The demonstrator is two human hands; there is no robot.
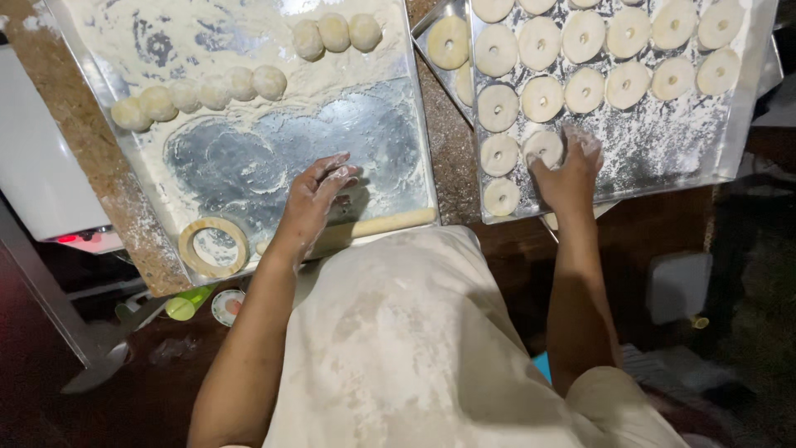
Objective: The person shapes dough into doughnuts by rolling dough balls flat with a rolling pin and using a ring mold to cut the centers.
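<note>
- Dough ring, pale, round and pierced by a small centre hole, lies under the fingertips of the right hand, in the front rows of a floured metal tray on the right.
- Fingers of that hand are spread and pressed down around the ring; whether they pinch it cannot be told.
- Left hand, dusted white, rests flat and open on a second flour-strewn tray, holding nothing, well apart from the right.
- Rows of matching rings fill the right-hand tray; smooth uncut dough balls line the far side of the left one.
- A round ring cutter sits at the near edge of the left tray, and a wooden rolling pin lies along that edge, just beside the left wrist.
- Both trays stand on a speckled brown counter; a flour-marked apron fills the foreground above a dark floor.
- A further tray is partly hidden beneath the right-hand one, with one ring showing on it.
- Small green and white items below the counter are too dim to identify, and the far ends of both trays are cut off.
</note>
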